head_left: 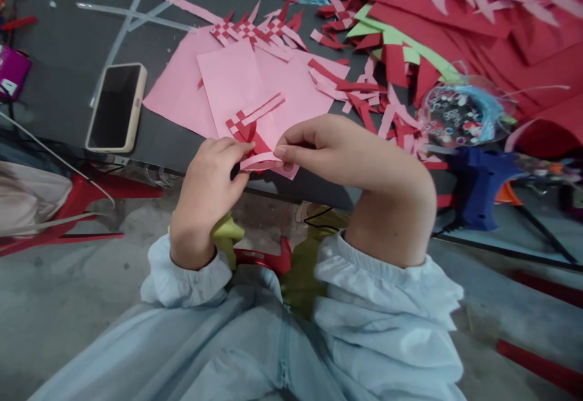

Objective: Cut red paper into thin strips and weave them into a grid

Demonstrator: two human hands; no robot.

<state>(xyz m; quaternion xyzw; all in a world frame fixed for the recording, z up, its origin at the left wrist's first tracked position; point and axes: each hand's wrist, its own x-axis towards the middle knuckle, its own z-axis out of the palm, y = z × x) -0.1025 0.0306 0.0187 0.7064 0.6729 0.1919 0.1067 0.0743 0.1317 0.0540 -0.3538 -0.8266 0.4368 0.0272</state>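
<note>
Near the table's front edge, my left hand [212, 173] and my right hand [314, 146] meet at a red and pink woven paper piece [259, 143]. My left thumb and fingers pinch its left side. With thumb and forefinger, my right hand grips the end of a pink paper strip [262, 159] that runs across the piece. Loose red and pink strips stick out from the checkered part at the upper left. Under and behind the hands lie pink paper sheets [182, 85]. Finished-looking checkered paper fish [248, 30] rest on their far edge.
A phone [116, 107] lies at left, beside crossed clear glue sticks [136, 9]. Paper scraps [364, 91] spread to the right, near a clear container of beads [464, 112] and a blue glue gun [483, 185]. Red paper sheets [455, 30] cover the back right.
</note>
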